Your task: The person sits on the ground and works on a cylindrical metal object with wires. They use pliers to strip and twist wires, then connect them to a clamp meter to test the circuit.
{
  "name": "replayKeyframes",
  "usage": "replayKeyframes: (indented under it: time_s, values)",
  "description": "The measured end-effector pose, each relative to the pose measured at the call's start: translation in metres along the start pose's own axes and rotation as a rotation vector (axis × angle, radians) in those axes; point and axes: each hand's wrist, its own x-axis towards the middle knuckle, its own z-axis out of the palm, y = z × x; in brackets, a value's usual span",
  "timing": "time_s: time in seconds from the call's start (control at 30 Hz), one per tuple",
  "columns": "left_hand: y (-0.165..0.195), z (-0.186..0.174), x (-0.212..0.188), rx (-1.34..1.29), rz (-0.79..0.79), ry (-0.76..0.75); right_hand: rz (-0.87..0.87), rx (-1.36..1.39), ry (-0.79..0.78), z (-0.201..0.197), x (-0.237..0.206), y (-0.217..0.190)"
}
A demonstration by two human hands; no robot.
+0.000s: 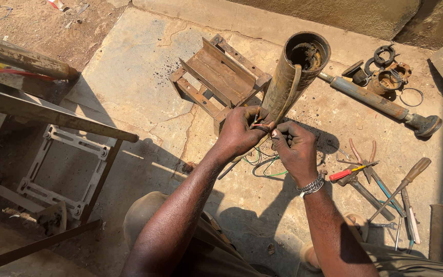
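Against the rusty steel pipe [289, 77], which leans on the rusted metal frame [216, 77] with bare concrete to that side, my left hand [239, 132] and right hand [294, 149] pinch thin coloured wires [259, 124] just below its lower edge, hand tools [375, 177] lying right of it.

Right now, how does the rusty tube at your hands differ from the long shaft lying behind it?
The rusty tube stands tilted up, its open end facing the camera; the long shaft lies flat on the concrete. The tube is wide and hollow; the shaft is slim with a flared end. Both hands, left hand and right hand, work wires at the tube; the shaft lies untouched. Both are corroded metal.
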Motion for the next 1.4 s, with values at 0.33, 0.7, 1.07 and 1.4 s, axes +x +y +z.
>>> replayKeyframes:
  time_s: [0.33, 0.7, 1.07, 1.4]
  values:
    - [-0.009, 0.004, 0.007, -0.069, -0.078, 0.129, 0.28, 1.092, 0.142, 0.015, -0.005, 0.009]
    - [0.001, 0.02, -0.002, 0.007, -0.005, 0.005, 0.097, 0.639, 0.164, 0.037, -0.019, 0.016]
    - [-0.011, 0.012, -0.002, -0.791, 0.021, -0.13, 0.175, 0.943, 0.18, 0.009, -0.009, -0.004]
    - [-0.008, 0.031, -0.002, -0.748, -0.01, -0.035, 0.13, 0.865, 0.328, 0.01, -0.01, -0.009]
